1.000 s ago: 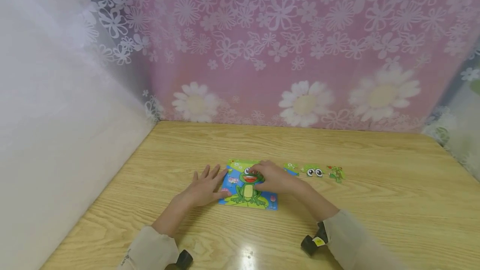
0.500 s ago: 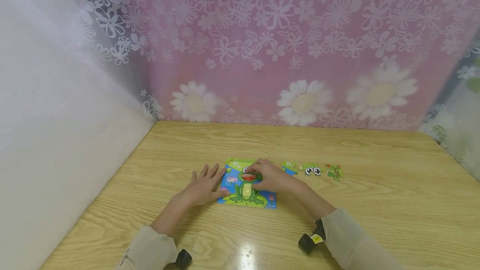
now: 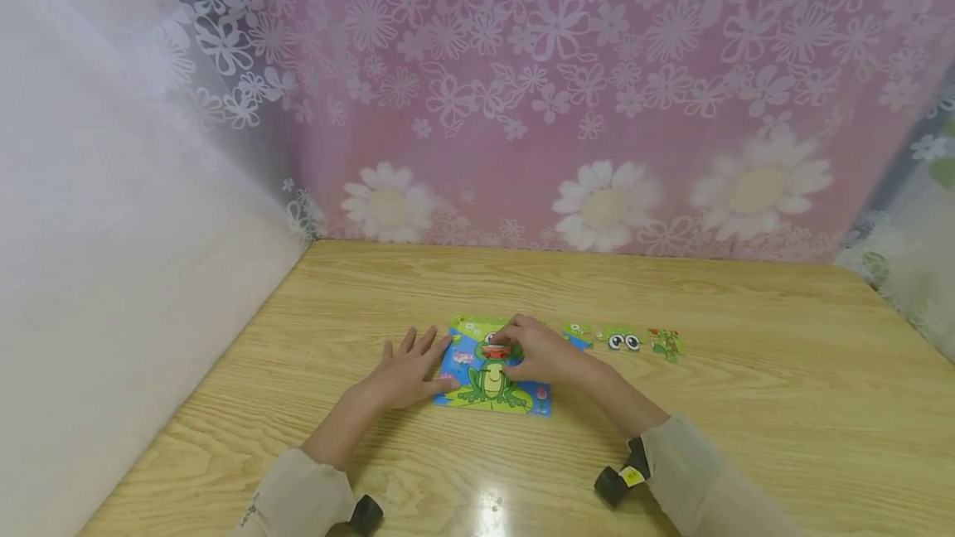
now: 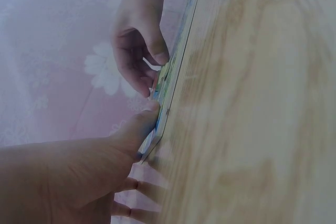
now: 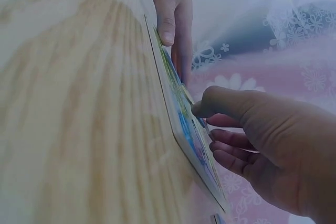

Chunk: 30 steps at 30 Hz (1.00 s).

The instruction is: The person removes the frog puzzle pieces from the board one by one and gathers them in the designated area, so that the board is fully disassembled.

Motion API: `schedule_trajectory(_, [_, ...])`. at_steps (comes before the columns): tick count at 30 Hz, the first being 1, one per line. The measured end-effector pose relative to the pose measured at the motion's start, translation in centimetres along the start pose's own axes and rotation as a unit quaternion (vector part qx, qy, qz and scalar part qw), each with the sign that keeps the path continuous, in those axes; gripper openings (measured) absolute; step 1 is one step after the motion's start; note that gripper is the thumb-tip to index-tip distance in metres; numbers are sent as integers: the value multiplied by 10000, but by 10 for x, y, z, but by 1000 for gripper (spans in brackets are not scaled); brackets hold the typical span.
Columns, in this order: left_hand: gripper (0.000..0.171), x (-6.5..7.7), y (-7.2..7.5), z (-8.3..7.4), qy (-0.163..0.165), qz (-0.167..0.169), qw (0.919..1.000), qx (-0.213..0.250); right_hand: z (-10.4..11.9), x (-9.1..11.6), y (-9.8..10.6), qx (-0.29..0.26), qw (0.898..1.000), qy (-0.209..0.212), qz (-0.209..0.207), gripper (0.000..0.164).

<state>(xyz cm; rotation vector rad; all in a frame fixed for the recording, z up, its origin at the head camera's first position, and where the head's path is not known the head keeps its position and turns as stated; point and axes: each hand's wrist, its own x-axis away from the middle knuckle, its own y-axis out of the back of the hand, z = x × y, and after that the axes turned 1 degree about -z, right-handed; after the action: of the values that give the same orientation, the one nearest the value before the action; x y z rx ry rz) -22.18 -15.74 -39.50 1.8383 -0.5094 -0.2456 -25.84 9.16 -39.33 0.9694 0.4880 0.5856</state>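
Observation:
A frog jigsaw puzzle (image 3: 477, 407) lies flat on the wooden table, in a thin tray seen edge-on in both wrist views. Spread fingers of my left hand (image 3: 399, 379) rest at its left side, the thumb on the lower left of the picture. My right hand (image 3: 550, 355) reaches over from the right and pinches a puzzle piece (image 3: 496, 352) with the frog's red mouth between thumb and fingers. That piece sits slightly out of line with the picture around it. The hand hides the upper right of the puzzle.
Right of the puzzle, loose pieces lie in a row: a blue-and-green one (image 3: 578, 336), one with two big eyes (image 3: 623, 341) and one with brown and red details (image 3: 667, 345). A pink flowered curtain (image 3: 485, 147) hangs behind the table (image 3: 746, 404).
The mouth piece under my right fingers has shifted out of line with the frog picture, and a notch outline now shows on the belly. My left hand stays in place.

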Motion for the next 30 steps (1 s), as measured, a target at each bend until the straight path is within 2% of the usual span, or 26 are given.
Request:
schedule_trajectory(7, [75,-1,-1,-1,-39,13,10000,-4,0,2,3,-188,9998,91,-14,39])
schedule_trajectory(13, [76,-1,-1,0,-9,-9,10000,6,1,11,14,-670,9977,-95,-15,38])
schedule_trajectory(18, [76,-2,-2,2,12,-33,10000,17,-5,22,24,-481,9988,-15,-80,37])
schedule_trajectory(25, [76,-3,-5,5,-33,-57,10000,3,-19,42,37,-561,9984,-34,-100,37])
schedule_trajectory(30, [77,-4,-5,6,-35,-55,10000,-14,-31,58,45,-489,9982,11,-334,35])
